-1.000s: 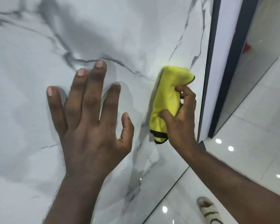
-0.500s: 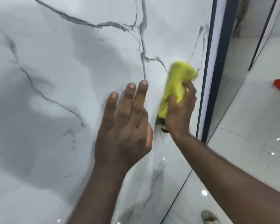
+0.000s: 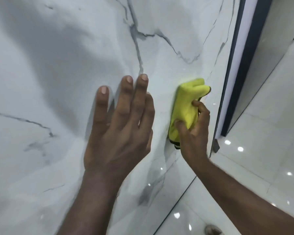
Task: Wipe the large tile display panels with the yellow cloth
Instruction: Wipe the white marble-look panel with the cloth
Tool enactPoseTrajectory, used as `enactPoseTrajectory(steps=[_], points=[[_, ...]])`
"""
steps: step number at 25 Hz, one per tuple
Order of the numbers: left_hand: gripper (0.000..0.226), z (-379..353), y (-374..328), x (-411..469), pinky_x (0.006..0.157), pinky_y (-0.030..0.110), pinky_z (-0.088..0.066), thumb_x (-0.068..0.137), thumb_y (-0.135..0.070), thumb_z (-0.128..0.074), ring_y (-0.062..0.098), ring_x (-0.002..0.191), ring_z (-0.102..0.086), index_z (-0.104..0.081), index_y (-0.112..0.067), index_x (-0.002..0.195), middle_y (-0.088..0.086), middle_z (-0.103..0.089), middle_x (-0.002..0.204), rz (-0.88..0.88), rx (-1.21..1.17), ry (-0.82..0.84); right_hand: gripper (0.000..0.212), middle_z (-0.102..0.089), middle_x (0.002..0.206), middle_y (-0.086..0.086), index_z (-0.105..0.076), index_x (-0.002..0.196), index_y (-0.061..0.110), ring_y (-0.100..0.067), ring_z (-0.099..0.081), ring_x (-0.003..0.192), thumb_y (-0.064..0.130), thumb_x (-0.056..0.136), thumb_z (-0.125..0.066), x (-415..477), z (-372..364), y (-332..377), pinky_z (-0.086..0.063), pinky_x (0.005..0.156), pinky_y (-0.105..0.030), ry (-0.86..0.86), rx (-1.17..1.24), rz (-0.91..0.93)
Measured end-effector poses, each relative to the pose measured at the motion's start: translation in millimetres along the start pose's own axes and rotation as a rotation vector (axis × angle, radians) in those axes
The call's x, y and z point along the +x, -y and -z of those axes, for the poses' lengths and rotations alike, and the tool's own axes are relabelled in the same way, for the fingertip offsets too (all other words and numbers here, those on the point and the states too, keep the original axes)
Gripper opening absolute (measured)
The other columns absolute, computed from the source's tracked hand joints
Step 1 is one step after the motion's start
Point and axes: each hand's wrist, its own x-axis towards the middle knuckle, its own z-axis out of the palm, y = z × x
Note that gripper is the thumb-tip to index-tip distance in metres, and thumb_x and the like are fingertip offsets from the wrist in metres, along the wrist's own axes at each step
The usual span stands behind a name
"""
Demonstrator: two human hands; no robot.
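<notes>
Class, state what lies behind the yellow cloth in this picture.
Behind the yellow cloth is the marble-look tile panel, with the right hand gripping the cloth. The patch it covers cannot be seen.

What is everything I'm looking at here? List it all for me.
tile panel: one, white with grey veins, fills left and centre
yellow cloth: one, yellow with black trim, bunched against the panel near its right edge
frame: one, dark beside a pale strip, right of the panel
floor: glossy white tiles, lower right
shoe: one tip, pale, bottom edge
left hand: one, fingers straight, on the panel
right hand: one, holds the cloth
</notes>
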Motion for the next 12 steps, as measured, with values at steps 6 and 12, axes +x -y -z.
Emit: enactPoseTrajectory(steps=[6,12], points=[[0.042,-1,1,-2,0.120,0.065,-0.041,0.092,-0.020,-0.075,0.036,0.149,-0.054,-0.075,-0.009,0.132,0.012,-0.057,0.160,-0.007,0.069,-0.024,0.064,-0.059,0.126,0.012,-0.044,0.139,0.054,-0.024,-0.060,0.126,0.044,0.079,-0.064,34,15,-98,-0.053,0.107,-0.050,-0.048,-0.094,-0.551],[0.043,-2,1,0,0.112,0.070,-0.048,0.089,-0.022,-0.075,0.038,0.145,-0.058,-0.075,-0.008,0.130,0.014,-0.060,0.158,-0.014,0.143,-0.049,0.066,-0.049,0.139,0.006,-0.040,0.149,0.035,-0.020,-0.052,0.125,0.016,0.090,-0.064,46,26,-113,-0.050,0.104,-0.034,-0.042,-0.092,-0.534]])
